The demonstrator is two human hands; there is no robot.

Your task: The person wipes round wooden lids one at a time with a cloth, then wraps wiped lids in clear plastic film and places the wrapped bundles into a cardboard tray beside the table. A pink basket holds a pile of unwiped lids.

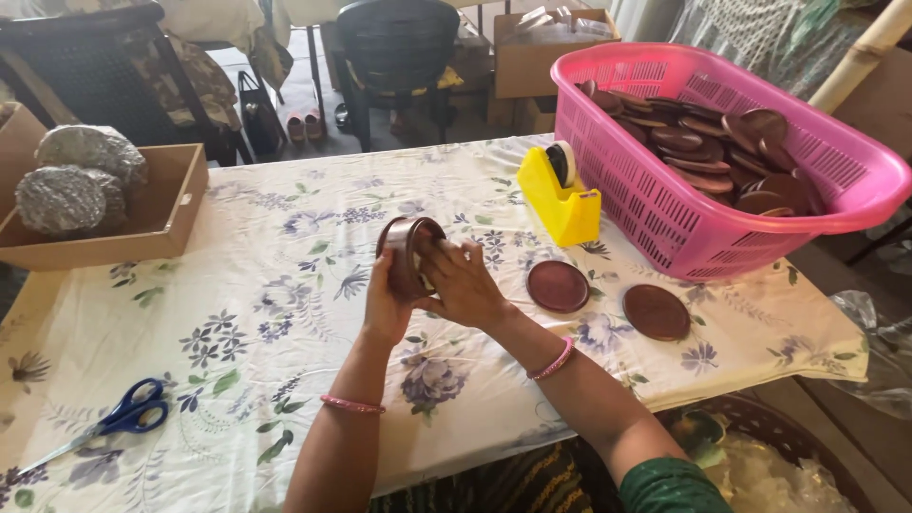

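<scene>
My left hand (385,302) and my right hand (465,285) together hold a small stack of round brown discs (407,249) upright above a flowered tablecloth (266,323). The left hand grips the stack from below and behind. The fingers of the right hand press on its right side. Two more brown discs lie flat on the cloth to the right: one disc (558,286) closer to my hands and another disc (655,312) further right.
A pink plastic basket (665,218) with several brown discs stands at the right. A yellow tape dispenser (560,195) sits beside it. Blue scissors (123,418) lie at the front left. A wooden tray (161,218) with foil-wrapped bundles is at the left. Chairs stand behind the table.
</scene>
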